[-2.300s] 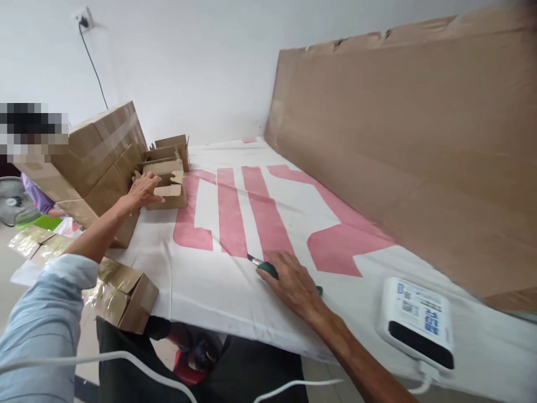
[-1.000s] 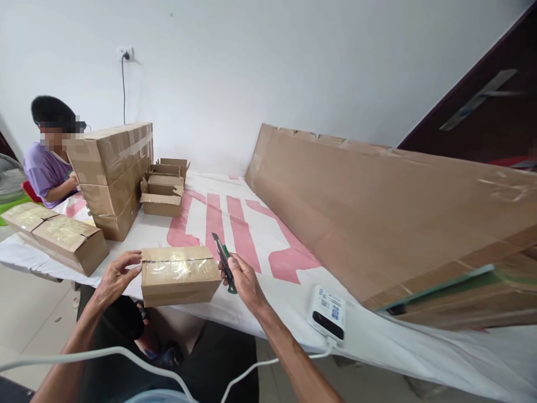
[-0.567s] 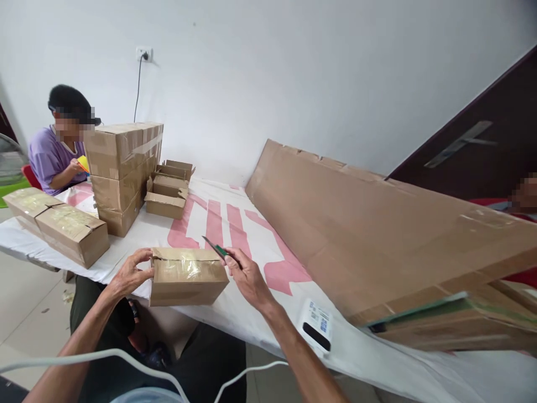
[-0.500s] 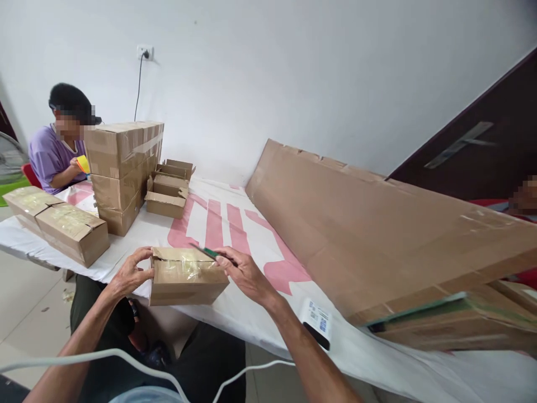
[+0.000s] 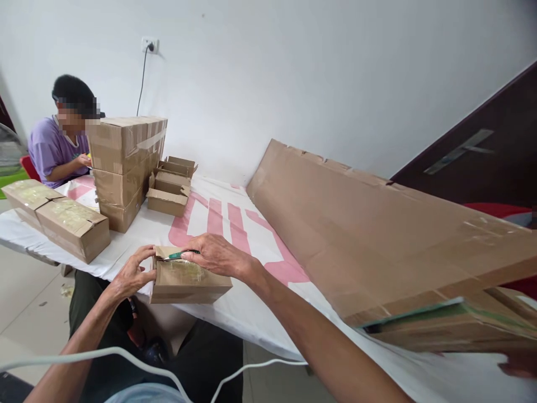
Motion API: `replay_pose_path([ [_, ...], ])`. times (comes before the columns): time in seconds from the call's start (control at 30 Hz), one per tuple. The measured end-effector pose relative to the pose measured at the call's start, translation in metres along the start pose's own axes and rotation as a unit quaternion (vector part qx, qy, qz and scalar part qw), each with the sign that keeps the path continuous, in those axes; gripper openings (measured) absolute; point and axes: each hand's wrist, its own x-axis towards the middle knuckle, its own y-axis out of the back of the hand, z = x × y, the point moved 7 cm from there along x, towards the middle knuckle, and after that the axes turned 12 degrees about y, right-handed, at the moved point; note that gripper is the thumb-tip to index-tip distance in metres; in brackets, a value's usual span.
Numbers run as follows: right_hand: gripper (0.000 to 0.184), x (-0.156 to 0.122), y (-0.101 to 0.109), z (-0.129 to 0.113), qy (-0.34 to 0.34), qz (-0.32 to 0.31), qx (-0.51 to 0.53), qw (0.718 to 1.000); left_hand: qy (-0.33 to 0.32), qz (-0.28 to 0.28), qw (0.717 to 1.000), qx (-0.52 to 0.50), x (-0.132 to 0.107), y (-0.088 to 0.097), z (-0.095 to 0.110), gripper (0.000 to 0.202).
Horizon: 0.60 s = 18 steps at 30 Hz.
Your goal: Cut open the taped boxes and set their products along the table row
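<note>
A small taped cardboard box (image 5: 191, 288) rests at the near edge of the cloth-covered table. My left hand (image 5: 133, 273) grips its left end, fingers at the top corner and thumb on the near side. In my right hand (image 5: 216, 254) is a slim utility knife (image 5: 178, 255) with a green handle. Its blade tip points left, at the seam on the box top near my left fingers. I cannot tell how deep the tip goes. Glossy tape with a yellowish patch covers part of the top.
Left stand two taped boxes (image 5: 71, 226) end to end and a tall stack of boxes (image 5: 121, 168). Open boxes (image 5: 168, 193) sit behind. A large cardboard sheet (image 5: 377, 235) slants across the right. A person (image 5: 59, 145) sits at the far left. A white cable (image 5: 121, 352) crosses in front.
My right hand has moved left over the box, bringing the knife from the right part of the top to the left end. My left hand keeps its hold.
</note>
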Motion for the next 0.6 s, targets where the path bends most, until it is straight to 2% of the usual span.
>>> replay_pose_path([
  [0.1, 0.029, 0.011, -0.006, -0.006, 0.008, -0.084, -0.052, 0.995, -0.006, 0.006, 1.0, 0.012, -0.001, 0.001, 0.002, 0.049],
  [0.2, 0.031, 0.014, -0.002, -0.004, -0.022, -0.137, -0.086, 0.987, -0.01, 0.014, 1.0, 0.025, 0.001, 0.002, 0.003, 0.05],
  [0.37, 0.033, -0.011, 0.015, 0.012, -0.075, -0.216, -0.148, 0.962, -0.019, 0.035, 0.998, 0.041, 0.005, 0.006, 0.001, 0.051],
  [0.5, 0.032, -0.047, 0.036, 0.037, -0.115, -0.191, -0.202, 0.954, -0.017, 0.043, 0.998, 0.036, 0.007, 0.01, -0.004, 0.054],
  [0.6, 0.03, -0.073, 0.041, 0.058, -0.129, -0.152, -0.169, 0.965, -0.014, 0.025, 0.999, 0.021, 0.007, 0.009, -0.003, 0.054],
])
